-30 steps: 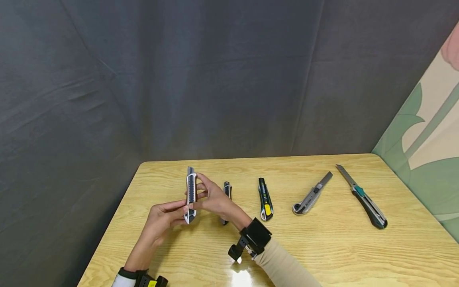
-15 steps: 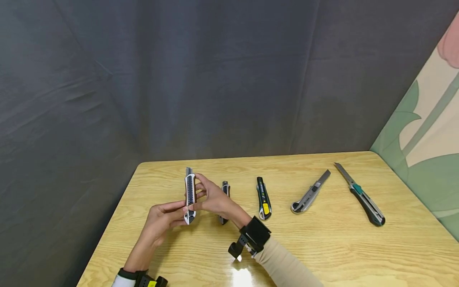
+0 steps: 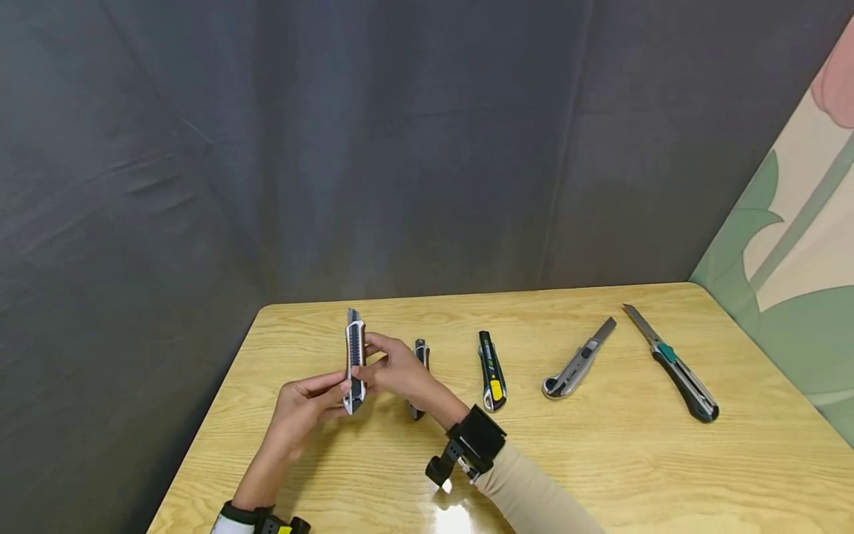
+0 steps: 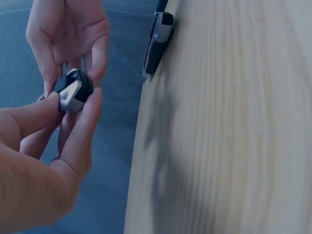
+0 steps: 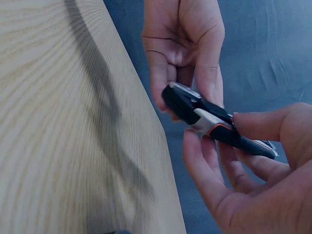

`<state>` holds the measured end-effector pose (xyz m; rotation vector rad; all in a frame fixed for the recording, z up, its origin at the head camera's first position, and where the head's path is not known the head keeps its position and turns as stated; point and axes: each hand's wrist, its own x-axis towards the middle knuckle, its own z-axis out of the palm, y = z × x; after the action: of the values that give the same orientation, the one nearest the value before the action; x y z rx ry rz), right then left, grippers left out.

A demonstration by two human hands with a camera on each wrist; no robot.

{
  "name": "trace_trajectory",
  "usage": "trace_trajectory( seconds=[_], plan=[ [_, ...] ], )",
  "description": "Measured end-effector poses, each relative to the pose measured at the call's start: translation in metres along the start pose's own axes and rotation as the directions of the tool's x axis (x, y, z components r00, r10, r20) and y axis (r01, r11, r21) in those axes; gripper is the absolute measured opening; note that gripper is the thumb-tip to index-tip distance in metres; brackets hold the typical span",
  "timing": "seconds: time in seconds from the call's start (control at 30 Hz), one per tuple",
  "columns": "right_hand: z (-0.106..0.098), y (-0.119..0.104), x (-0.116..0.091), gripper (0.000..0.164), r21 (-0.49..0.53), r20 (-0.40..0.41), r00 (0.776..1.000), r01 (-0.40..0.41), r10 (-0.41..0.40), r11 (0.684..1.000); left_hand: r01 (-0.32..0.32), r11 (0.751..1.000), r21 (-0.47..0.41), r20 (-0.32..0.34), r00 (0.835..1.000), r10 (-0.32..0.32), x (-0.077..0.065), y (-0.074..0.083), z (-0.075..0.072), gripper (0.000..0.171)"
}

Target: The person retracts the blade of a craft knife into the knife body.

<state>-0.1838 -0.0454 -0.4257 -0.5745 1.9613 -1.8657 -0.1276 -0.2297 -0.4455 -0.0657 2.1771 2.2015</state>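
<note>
Above the left part of the wooden table, a silver-and-black utility knife [image 3: 356, 348] stands nearly upright, its metal tip at the top. My left hand [image 3: 296, 415] pinches its lower end between thumb and fingers. From the other side my right hand [image 3: 403, 374] grips the handle, thumb [image 5: 256, 126] on its front and fingers behind. In the left wrist view the knife's butt end [image 4: 73, 95] points toward the camera. A second utility knife [image 3: 421, 356], dark with a silver edge, lies on the table, partly hidden behind my right hand and wrist.
To the right on the table [image 3: 600, 475] lie a black-and-yellow utility knife [image 3: 492, 371], a grey one [image 3: 579, 360] with blade out, and a black-and-teal one [image 3: 683, 378] with a long bare blade. A dark curtain [image 3: 414, 148] hangs behind.
My right thumb has slid up the front of the held knife, and the right fingers have shifted slightly behind it. My left hand has stayed in place.
</note>
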Motion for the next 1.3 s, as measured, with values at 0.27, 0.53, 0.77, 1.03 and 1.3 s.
trace_trajectory(
  seconds=[0.27, 0.53, 0.77, 1.03, 1.3],
  plan=[
    [-0.001, -0.001, -0.002, 0.058, 0.016, -0.020, 0.999, -0.049, 0.049, 0.999, 0.016, 0.999, 0.028, 0.010, 1.000, -0.016, 0.002, -0.001, 0.004, 0.034],
    [-0.001, -0.001, -0.004, 0.069, -0.060, 0.005, 0.999, -0.035, 0.035, 0.998, 0.022, 0.999, 0.029, -0.002, 1.000, -0.022, 0.000, 0.000, 0.004, 0.035],
    [-0.001, 0.005, -0.004, 0.069, 0.010, 0.016, 0.997, -0.074, 0.074, 0.997, 0.041, 0.998, 0.040, 0.000, 0.999, -0.041, -0.001, -0.003, 0.003, 0.035],
    [-0.004, 0.013, -0.003, 0.052, -0.019, 0.055, 0.988, -0.144, 0.145, 0.989, 0.074, 0.991, 0.110, -0.007, 0.997, -0.073, 0.001, -0.011, 0.001, 0.030],
    [-0.037, 0.008, -0.006, 0.050, -0.053, 0.055, 0.982, -0.179, 0.182, 0.982, 0.136, 0.972, 0.190, -0.087, 0.989, -0.122, 0.010, -0.025, -0.006, 0.028]
  ],
)
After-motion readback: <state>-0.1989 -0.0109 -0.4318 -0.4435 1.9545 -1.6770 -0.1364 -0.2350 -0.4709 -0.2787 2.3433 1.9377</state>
